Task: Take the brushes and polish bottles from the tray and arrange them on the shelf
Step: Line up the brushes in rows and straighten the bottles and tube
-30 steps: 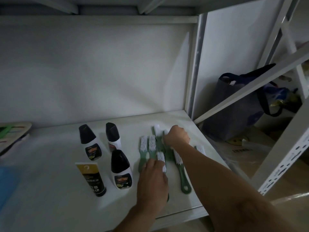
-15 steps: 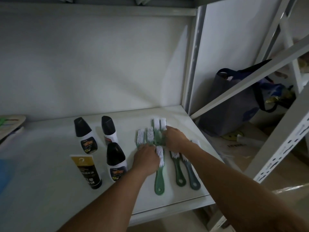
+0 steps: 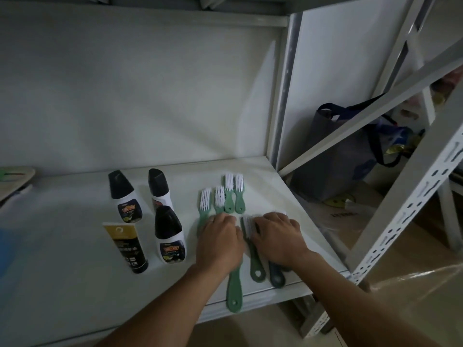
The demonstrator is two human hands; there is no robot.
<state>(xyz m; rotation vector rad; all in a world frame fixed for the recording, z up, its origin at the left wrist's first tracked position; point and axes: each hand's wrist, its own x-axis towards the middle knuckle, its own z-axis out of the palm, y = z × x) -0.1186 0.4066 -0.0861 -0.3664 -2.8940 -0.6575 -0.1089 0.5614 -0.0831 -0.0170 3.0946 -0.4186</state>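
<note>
On the white shelf (image 3: pixel 75 284) stand three black-capped polish bottles (image 3: pixel 126 196) (image 3: pixel 159 189) (image 3: pixel 170 234), with a gold-and-black tube (image 3: pixel 126 246) at their front left. Several green brushes with white bristles lie to the right, the two shortest (image 3: pixel 234 194) at the back. My left hand (image 3: pixel 220 244) lies palm down on a long green brush (image 3: pixel 234 294), fingers curled over its head. My right hand (image 3: pixel 278 236) covers a dark blue brush (image 3: pixel 276 278) and touches a green one (image 3: pixel 256 267) beside it.
The long brush handles reach the shelf's front edge (image 3: pixel 275 294). A perforated white upright (image 3: pixel 400 221) and a diagonal brace (image 3: pixel 375 108) stand at the right. A dark tote bag (image 3: pixel 338 151) sits beyond them. A blue object (image 3: pixel 7 246) is at the far left.
Both hands drew back from the rear brushes toward the front edge. The two short brushes at the back are now uncovered. The long brushes lie side by side under my hands.
</note>
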